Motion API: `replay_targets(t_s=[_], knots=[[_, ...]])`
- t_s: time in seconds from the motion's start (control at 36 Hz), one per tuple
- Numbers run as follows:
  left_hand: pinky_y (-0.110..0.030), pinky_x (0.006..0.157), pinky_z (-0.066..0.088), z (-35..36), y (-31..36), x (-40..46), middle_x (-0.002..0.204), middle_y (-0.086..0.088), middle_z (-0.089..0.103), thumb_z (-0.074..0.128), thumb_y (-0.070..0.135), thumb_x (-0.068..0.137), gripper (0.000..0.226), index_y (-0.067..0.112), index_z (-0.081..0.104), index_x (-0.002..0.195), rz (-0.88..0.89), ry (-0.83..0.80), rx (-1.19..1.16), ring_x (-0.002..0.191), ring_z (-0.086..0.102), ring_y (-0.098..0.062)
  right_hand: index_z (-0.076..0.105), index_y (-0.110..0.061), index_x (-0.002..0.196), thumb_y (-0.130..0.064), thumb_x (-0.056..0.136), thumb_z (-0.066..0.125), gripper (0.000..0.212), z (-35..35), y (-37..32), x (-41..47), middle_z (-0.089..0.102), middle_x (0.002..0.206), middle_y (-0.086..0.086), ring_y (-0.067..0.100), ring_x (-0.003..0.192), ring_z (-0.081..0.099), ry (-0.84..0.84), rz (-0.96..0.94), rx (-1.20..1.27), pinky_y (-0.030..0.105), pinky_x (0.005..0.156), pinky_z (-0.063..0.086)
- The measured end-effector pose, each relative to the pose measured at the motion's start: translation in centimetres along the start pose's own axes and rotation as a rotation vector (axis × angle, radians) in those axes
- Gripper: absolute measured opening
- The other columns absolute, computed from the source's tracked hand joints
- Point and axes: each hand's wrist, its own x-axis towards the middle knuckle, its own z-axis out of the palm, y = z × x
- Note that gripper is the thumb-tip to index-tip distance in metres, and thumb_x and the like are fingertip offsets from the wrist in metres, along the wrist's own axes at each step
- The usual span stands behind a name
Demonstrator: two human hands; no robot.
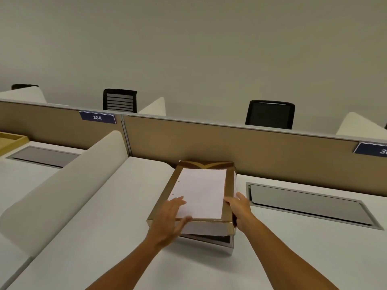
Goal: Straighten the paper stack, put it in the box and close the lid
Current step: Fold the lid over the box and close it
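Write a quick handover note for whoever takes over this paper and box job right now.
Left hand: open, fingers flat on the paper stack.
Right hand: gripping the right side of the gold box.
The stack lies squared inside the box on the white desk.
Done: paper straightened and in the box.
Left: close the lid; a gold tray on the next desk may be it.

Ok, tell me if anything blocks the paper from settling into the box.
Nothing visible does. The paper stack already lies inside the open box, with the left hand on its near corner and the right hand at the box's right wall.
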Motion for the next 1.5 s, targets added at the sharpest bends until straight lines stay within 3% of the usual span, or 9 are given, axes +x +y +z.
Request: replay_targets(t_s=[0.11,0.25,0.39,0.69,0.89,1.0,1.08,1.39,1.5], knots=[[-0.046,0.107,0.047,-1.4,-2.4,2.1,0.140,-0.007,0.060,0.056,0.057,0.089,0.059,0.017,0.056,0.133,-0.385,0.113,-0.002,0.127,0.057,-0.027,0.027,-0.023,0.154,-0.022,0.099,0.060,0.064,-0.2,1.0,0.3,0.044,0.152,0.010,0.039,0.130,0.051,0.007,-0.001,0.026,0.056,0.105,0.049],[-0.054,0.112,0.037,-2.0,-4.9,3.0,0.158,-0.015,0.037,0.048,0.050,0.099,0.068,0.013,0.029,0.152,-0.748,-0.093,-0.224,0.141,0.041,-0.038,0.029,-0.022,0.154,-0.023,0.101,0.057,0.060,-0.2,2.3,1.0,0.040,0.156,0.010,0.039,0.137,0.045,0.028,0.013,-0.018,0.057,0.110,0.043],[-0.039,0.092,0.050,-1.3,-5.1,2.5,0.120,-0.010,0.062,0.035,0.043,0.105,0.044,0.011,0.049,0.132,-0.691,-0.150,-0.250,0.102,0.059,-0.023,0.030,-0.020,0.152,-0.025,0.101,0.056,0.058,0.3,3.0,1.7,0.039,0.157,0.010,0.038,0.138,0.043,0.071,0.036,-0.091,0.052,0.111,0.043],[-0.032,0.074,0.047,-1.2,-6.0,2.7,0.096,-0.009,0.068,0.044,0.030,0.104,0.032,0.007,0.062,0.117,-0.659,-0.138,-0.099,0.077,0.061,-0.020,0.034,-0.020,0.151,-0.031,0.101,0.052,0.054,0.3,3.3,2.7,0.044,0.153,0.007,0.036,0.134,0.048,0.072,0.049,-0.308,0.047,0.106,0.049],[-0.042,0.095,0.051,-0.9,-5.8,3.1,0.130,-0.010,0.061,0.042,0.034,0.105,0.046,0.014,0.044,0.146,-0.657,-0.157,-0.104,0.112,0.062,-0.030,0.046,-0.017,0.138,-0.024,0.104,0.045,0.035,0.2,3.9,2.9,0.060,0.105,0.003,0.018,0.064,0.054,0.048,0.057,-0.486,0.031,0.065,0.059],[-0.037,0.089,0.054,-0.2,-6.0,3.2,0.112,-0.004,0.061,0.035,0.037,0.105,0.046,0.013,0.043,0.144,-0.587,-0.179,-0.042,0.092,0.060,-0.019,0.017,-0.027,0.157,-0.027,0.106,0.041,0.057,0.1,4.3,2.8,0.043,0.152,0.008,0.023,0.091,0.061,0.009,-0.009,-0.541,0.030,0.067,0.060],[-0.043,0.099,0.050,0.0,-6.2,3.3,0.125,-0.010,0.062,0.032,0.039,0.106,0.048,0.013,0.041,0.145,-0.605,-0.200,-0.022,0.104,0.061,-0.027,0.027,-0.024,0.152,-0.029,0.105,0.041,0.049,0.2,4.3,2.8,0.052,0.143,0.009,0.031,0.117,0.059,0.005,-0.037,-0.576,0.041,0.094,0.058],[-0.040,0.104,0.048,0.9,-7.4,3.5,0.138,-0.010,0.058,0.035,0.031,0.107,0.049,0.012,0.034,0.152,-0.574,-0.256,0.082,0.118,0.061,-0.029,0.014,-0.025,0.157,-0.026,0.106,0.038,0.057,0.6,4.9,3.6,0.051,0.145,0.008,0.026,0.112,0.059,-0.008,0.008,-0.604,0.032,0.090,0.053],[-0.038,0.102,0.049,1.2,-7.6,3.4,0.136,-0.011,0.058,0.036,0.027,0.107,0.048,0.011,0.032,0.152,-0.566,-0.258,0.098,0.115,0.063,-0.029,0.004,-0.026,0.159,-0.021,0.104,0.041,0.066,0.9,5.5,3.8,0.041,0.153,0.010,0.033,0.131,0.049,0.015,0.003,-0.659,0.039,0.100,0.048]])
